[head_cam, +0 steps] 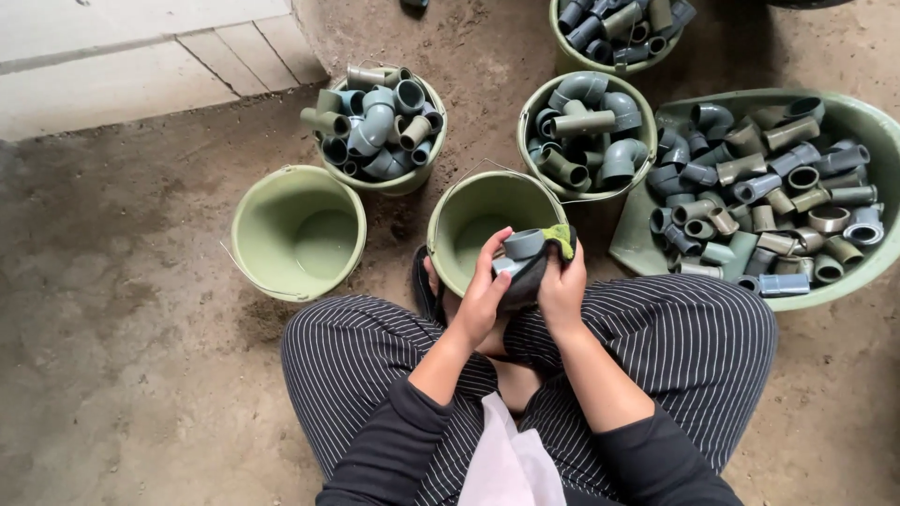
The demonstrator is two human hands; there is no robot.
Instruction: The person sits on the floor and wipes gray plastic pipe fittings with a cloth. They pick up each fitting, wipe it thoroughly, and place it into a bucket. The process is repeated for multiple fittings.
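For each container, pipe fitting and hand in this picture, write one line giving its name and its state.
Left bucket: upright, empty.
Middle bucket: upright, looks empty.
Upper-left bucket: heaped with fittings.
Centre-right bucket: full of fittings.
Top bucket: full, partly cut off by the frame.
Large basin: filled with loose fittings.
Grey fitting: held above the middle bucket, wrapped in a cloth.
Left hand: gripping the fitting.
Right hand: gripping cloth and fitting.
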